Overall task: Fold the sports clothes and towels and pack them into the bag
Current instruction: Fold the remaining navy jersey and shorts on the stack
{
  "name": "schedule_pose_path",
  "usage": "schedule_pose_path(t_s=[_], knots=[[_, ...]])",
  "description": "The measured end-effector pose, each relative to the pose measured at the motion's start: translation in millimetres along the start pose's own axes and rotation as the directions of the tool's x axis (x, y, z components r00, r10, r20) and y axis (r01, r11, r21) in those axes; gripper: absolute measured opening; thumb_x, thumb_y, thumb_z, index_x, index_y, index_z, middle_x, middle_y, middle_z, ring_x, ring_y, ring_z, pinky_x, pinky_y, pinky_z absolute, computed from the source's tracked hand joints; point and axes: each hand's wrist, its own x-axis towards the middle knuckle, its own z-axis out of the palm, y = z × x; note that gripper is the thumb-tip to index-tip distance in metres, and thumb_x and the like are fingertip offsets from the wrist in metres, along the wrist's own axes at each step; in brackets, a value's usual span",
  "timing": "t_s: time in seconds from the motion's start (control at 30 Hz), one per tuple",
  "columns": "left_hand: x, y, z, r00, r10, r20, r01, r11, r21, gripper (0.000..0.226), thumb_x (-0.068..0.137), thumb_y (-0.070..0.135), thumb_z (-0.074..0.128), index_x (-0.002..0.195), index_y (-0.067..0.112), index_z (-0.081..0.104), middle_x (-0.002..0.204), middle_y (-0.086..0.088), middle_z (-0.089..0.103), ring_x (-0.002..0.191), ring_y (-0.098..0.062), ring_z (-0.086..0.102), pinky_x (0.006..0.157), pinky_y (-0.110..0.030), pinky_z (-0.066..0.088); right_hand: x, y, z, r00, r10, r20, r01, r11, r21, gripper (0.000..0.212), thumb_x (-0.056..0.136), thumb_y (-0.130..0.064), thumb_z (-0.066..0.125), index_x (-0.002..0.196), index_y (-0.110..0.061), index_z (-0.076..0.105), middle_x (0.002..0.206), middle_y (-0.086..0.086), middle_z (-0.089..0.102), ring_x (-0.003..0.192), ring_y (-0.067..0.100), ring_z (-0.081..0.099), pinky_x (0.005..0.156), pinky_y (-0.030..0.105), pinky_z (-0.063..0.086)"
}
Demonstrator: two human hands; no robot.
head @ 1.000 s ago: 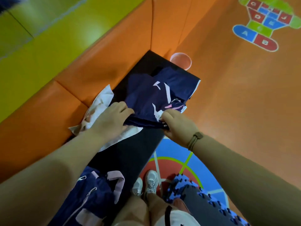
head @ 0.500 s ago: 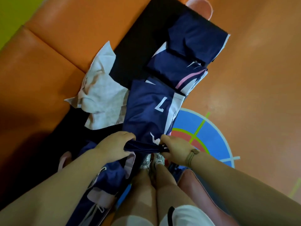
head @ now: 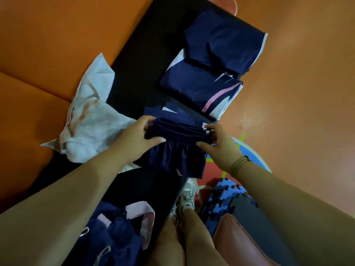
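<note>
In the head view, the navy shorts [head: 172, 156] are held at the waistband over the black tabletop [head: 138, 64], stretched between both grips. One end is clasped by the left hand [head: 134, 139] and the other is pinched by the right hand [head: 219, 148]. A white towel [head: 92, 121] is seen just to the left, folded navy clothes [head: 207, 87] beyond, and the navy bag [head: 119, 233] nearer.

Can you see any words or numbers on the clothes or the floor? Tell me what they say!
No words or numbers can be read here.
Folded navy clothes: only white and pink stripes.
Shorts held by the left hand and right hand: no print shows.
Floor circle: only coloured lines.
</note>
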Motion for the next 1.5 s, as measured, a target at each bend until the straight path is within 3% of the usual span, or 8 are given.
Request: schedule_pose_path(t_s=[0.23, 0.37, 0.53, 0.7, 0.9, 1.2, 1.37, 1.5], knots=[[34.0, -11.9, 21.6, 0.936, 0.265, -0.23, -0.141, 0.884, 0.446, 0.052, 0.078, 0.019, 0.075, 0.124, 0.011, 0.052, 0.123, -0.014, 0.049, 0.11, -0.032, 0.049, 0.09, -0.042, 0.044, 24.1, 27.6, 18.4, 0.969, -0.063, -0.241, 0.01, 0.977, -0.213, 0.052, 0.083, -0.018, 0.068, 0.129, -0.007, 0.044, 0.128, 0.013, 0.047, 0.117, 0.031, 0.046, 0.097, 0.039, 0.04], [5.9, -43.7, 41.8, 0.835, 0.548, 0.048, -0.418, 0.575, 0.703, 0.047, 0.064, 0.025, 0.084, 0.104, 0.011, 0.065, 0.105, -0.01, 0.058, 0.095, -0.032, 0.053, 0.076, -0.037, 0.046, -5.1, 51.4, 53.2, 0.972, -0.231, -0.032, 0.184, 0.846, -0.501, 0.046, 0.064, -0.016, 0.081, 0.103, -0.004, 0.06, 0.102, 0.017, 0.057, 0.088, 0.041, 0.057, 0.07, 0.047, 0.053], [-4.8, -95.0, 47.6, 0.776, 0.461, 0.43, -0.609, 0.372, 0.701, 0.073, 0.051, 0.027, 0.089, 0.117, 0.008, 0.062, 0.125, -0.014, 0.052, 0.112, -0.034, 0.041, 0.097, -0.054, 0.041, -26.2, 68.0, 87.1, 0.959, -0.198, 0.201, 0.282, 0.688, -0.669, 0.063, 0.043, -0.027, 0.088, 0.098, -0.008, 0.064, 0.103, 0.014, 0.063, 0.082, 0.036, 0.063, 0.054, 0.039, 0.053], [8.9, -102.7, 36.1, 0.787, 0.434, 0.438, -0.601, 0.382, 0.702, 0.071, 0.061, 0.013, 0.085, 0.121, 0.011, 0.049, 0.122, -0.018, 0.053, 0.111, -0.036, 0.041, 0.089, -0.051, 0.048, -21.0, 67.2, 96.5, 0.977, -0.067, 0.202, 0.194, 0.668, -0.718, 0.072, 0.051, -0.031, 0.088, 0.112, -0.006, 0.06, 0.115, 0.016, 0.058, 0.095, 0.039, 0.059, 0.062, 0.044, 0.052], [18.4, -87.9, 33.1, 0.753, 0.478, 0.451, -0.639, 0.372, 0.673, 0.04, 0.08, 0.022, 0.041, 0.099, 0.006, 0.072, 0.102, -0.014, 0.07, 0.096, -0.033, 0.064, 0.078, -0.046, 0.055, -12.6, 50.3, 107.3, 0.991, 0.004, 0.131, 0.101, 0.616, -0.781, 0.081, 0.058, -0.053, 0.079, 0.121, -0.009, 0.05, 0.116, 0.013, 0.051, 0.096, 0.034, 0.051, 0.071, 0.043, 0.045], [17.6, -46.3, 8.5, 0.793, 0.505, 0.341, -0.597, 0.532, 0.6, 0.04, 0.083, 0.022, 0.038, 0.098, 0.002, 0.069, 0.086, -0.012, 0.071, 0.073, -0.031, 0.068, 0.064, -0.039, 0.055, -6.4, 41.6, 91.7, 0.993, -0.115, -0.018, 0.063, 0.661, -0.748, 0.018, 0.062, -0.016, 0.069, 0.076, -0.009, 0.061, 0.069, 0.009, 0.058, 0.057, 0.032, 0.057, 0.052, 0.036, 0.042], [22.8, -29.7, -10.9, 0.752, 0.528, 0.395, -0.646, 0.47, 0.602, 0.025, 0.076, 0.011, 0.05, 0.097, 0.007, 0.063, 0.076, -0.012, 0.065, 0.054, -0.031, 0.062, 0.039, -0.036, 0.05, -8.2, 25.2, 30.6, 0.998, -0.052, -0.025, 0.023, 0.755, -0.655, 0.025, 0.089, -0.017, 0.05, 0.113, -0.013, 0.056, 0.096, 0.011, 0.066, 0.085, 0.036, 0.059, 0.069, 0.033, 0.029], [29.4, -5.4, -21.0, 0.778, 0.479, 0.406, -0.623, 0.505, 0.598, 0.018, 0.075, 0.008, 0.066, 0.092, 0.005, 0.063, 0.078, -0.014, 0.064, 0.061, -0.035, 0.063, 0.044, -0.043, 0.052, -9.1, -1.4, -15.7, 0.996, -0.046, -0.079, -0.008, 0.813, -0.583, 0.028, 0.088, -0.02, 0.053, 0.116, -0.022, 0.057, 0.104, 0.007, 0.067, 0.094, 0.035, 0.058, 0.066, 0.032, 0.033]])
